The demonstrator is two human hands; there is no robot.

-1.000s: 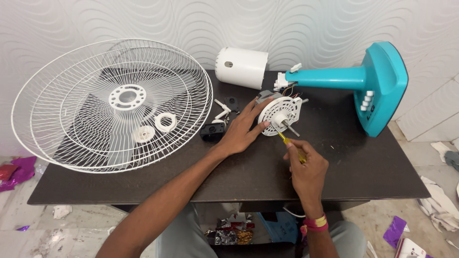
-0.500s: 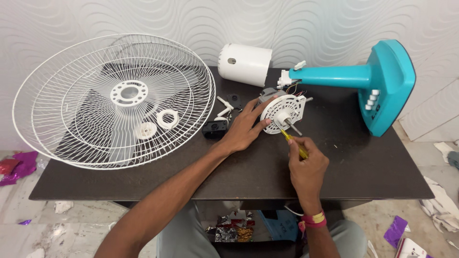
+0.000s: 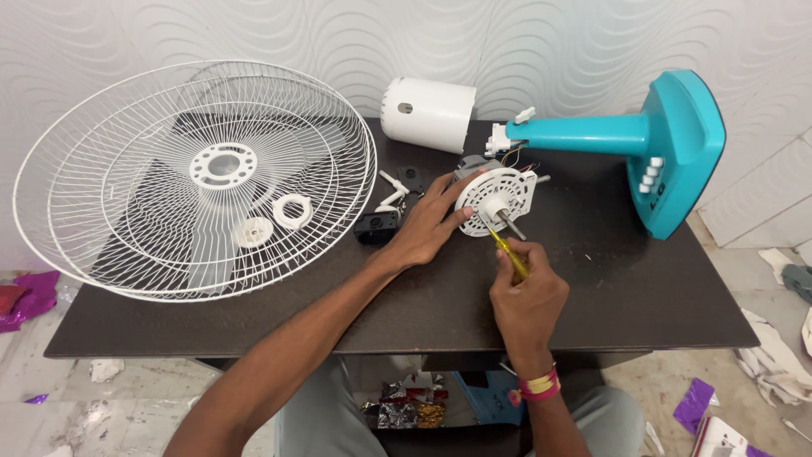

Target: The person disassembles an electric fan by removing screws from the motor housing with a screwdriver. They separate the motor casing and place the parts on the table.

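Observation:
A white round fan motor plate (image 3: 501, 196) with a metal shaft lies on the dark table (image 3: 626, 296), wires behind it. My left hand (image 3: 427, 224) rests on its left edge and steadies it. My right hand (image 3: 526, 298) grips a yellow-handled screwdriver (image 3: 510, 255), its tip pressed against the plate's lower edge.
A large white wire fan guard (image 3: 194, 178) with two white ring nuts (image 3: 293, 211) fills the table's left half. A white motor cover (image 3: 428, 113), a teal fan stand (image 3: 651, 148) and a small black part (image 3: 377, 225) lie nearby. Scraps litter the floor.
The view has shifted slightly. Both hands stay on the motor plate and screwdriver with little movement.

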